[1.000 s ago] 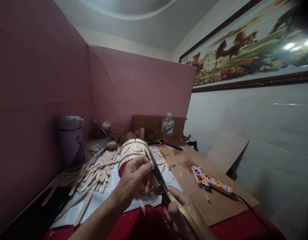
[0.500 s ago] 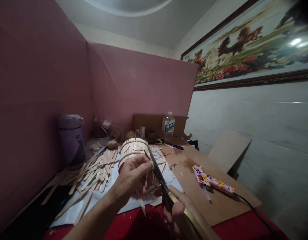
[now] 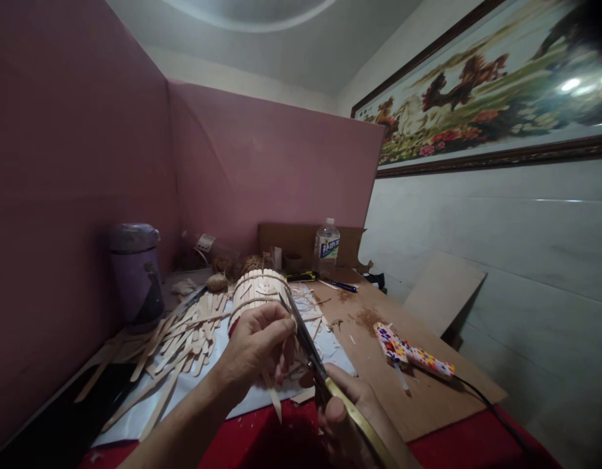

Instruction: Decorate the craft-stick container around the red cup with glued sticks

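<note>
Steel-bladed, gold-handled scissors (image 3: 319,367) sit at the lower centre of the frame, your right hand (image 3: 336,414) clamped on them; their long axis slants up-left, slightly parted tips pointing towards the twine-banded pale wooden barrel (image 3: 256,290). Your left hand (image 3: 260,337), nearer those tips, pinches what looks like a small pale sliver (image 3: 294,324).

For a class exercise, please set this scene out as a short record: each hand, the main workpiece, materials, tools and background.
Left hand: fingers pinched beside the blades; anything between them is too small to tell
Right hand: holding scissors with gold-coloured handles
Workpiece: stick-covered barrel with two bands, beyond the left hand
Materials: loose wooden sticks, piled left of the barrel
Other tool: flower-patterned glue gun on cardboard
Background: clear bottle, purple flask
</note>
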